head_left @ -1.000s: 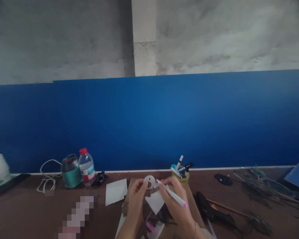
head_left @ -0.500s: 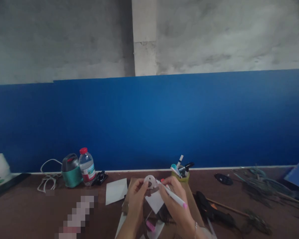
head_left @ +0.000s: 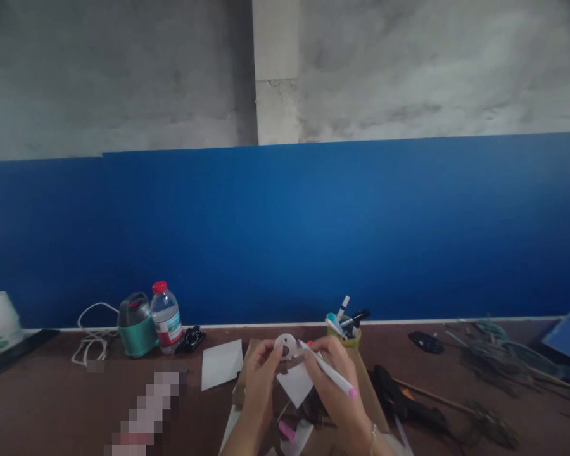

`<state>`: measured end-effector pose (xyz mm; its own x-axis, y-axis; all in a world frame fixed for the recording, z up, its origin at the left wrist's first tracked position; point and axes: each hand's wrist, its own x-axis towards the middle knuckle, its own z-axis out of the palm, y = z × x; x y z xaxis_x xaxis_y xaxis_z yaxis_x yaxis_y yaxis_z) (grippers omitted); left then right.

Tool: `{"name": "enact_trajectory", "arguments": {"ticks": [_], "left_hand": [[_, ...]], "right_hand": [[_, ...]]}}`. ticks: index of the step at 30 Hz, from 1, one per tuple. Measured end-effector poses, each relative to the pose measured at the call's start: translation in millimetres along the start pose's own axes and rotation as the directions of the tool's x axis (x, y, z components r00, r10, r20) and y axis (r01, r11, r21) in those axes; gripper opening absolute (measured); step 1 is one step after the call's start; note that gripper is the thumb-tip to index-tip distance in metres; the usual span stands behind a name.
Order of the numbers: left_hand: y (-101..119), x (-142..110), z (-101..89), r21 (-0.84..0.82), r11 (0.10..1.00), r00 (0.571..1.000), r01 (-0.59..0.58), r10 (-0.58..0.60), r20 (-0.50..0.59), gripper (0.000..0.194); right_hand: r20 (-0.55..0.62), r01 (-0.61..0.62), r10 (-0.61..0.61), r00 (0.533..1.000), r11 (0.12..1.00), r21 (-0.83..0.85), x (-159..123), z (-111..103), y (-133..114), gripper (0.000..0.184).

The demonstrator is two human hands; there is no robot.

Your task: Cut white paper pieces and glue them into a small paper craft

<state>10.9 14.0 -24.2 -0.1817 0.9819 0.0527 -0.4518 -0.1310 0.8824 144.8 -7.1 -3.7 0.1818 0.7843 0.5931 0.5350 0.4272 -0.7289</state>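
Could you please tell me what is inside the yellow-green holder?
Pens or markers stick out of the yellow-green holder, with white, black and blue parts showing. Its wall hides their lower ends and its bottom.

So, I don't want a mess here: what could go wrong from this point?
The pen in the right hand has its tip beside the white disc, near the left thumb, so a slip might mark the thumb. The left hand pinches the disc near its edge, so it could slip free. The pen cup stands just beyond the right hand and might get knocked over.
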Motion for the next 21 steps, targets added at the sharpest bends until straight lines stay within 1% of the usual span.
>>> {"name": "enact_trajectory", "arguments": {"ticks": [3, 9, 15, 18, 21], "left_hand": [[1.1, -0.2, 0.9, 0.000, 1.000, 1.000, 0.004, -0.004, 0.001, 0.038], [5.2, -3.1, 3.2, -0.020, 1.000, 1.000, 0.018, -0.018, 0.006, 0.039], [1.6, -1.4, 1.2, -0.017, 1.000, 1.000, 0.012, -0.012, 0.013, 0.037], [-1.0, 0.6, 0.0, -0.011, 1.000, 1.000, 0.008, -0.008, 0.012, 0.037], [-1.5, 1.0, -0.1, -0.011, 1.000, 1.000, 0.005, -0.005, 0.001, 0.038]], "right_hand": [[0.014, -0.002, 0.002, 1.000, 1.000, -0.002, 0.2, -0.5, -1.2, 0.009], [0.002, -0.035, 0.035, 0.999, 0.999, 0.005, 0.9, 0.3, -1.4, 0.008], [0.010, -0.058, 0.058, 0.998, 0.998, 0.003, -0.9, 1.4, 0.2, 0.009], [0.027, -0.042, 0.042, 0.999, 0.999, 0.013, -1.5, 1.7, 0.7, 0.010], [0.009, -0.030, 0.030, 1.000, 1.000, -0.003, -1.4, 1.6, -0.1, 0.010]]}}
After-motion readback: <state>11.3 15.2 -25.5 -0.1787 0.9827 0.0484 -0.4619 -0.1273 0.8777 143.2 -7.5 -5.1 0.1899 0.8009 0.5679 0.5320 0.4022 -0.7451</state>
